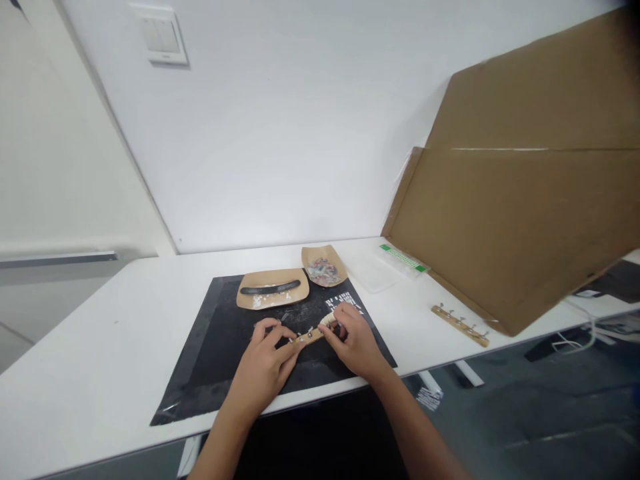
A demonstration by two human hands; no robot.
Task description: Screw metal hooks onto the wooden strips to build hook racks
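Observation:
A narrow wooden strip with small metal hooks (313, 336) lies low over a black mat (215, 360), slanting up to the right. My left hand (265, 365) has its fingers closed on the strip's left end. At the other end, my right hand (354, 341) pinches close to the hooks, its thumb and fingers bent together. A cream, ribbed piece (329, 320) shows at the right fingertips; whether it is worn on a finger or held, I cannot tell. The fingers hide both ends of the strip.
Behind the hands, a brown paper tray (245, 299) bears a black curved bar (270, 288) and white bits. Another tray (337, 260) carries small plastic packets. Rightward are a clear plastic box (403, 259), a second hook strip (460, 325) and a large cardboard sheet (520, 200).

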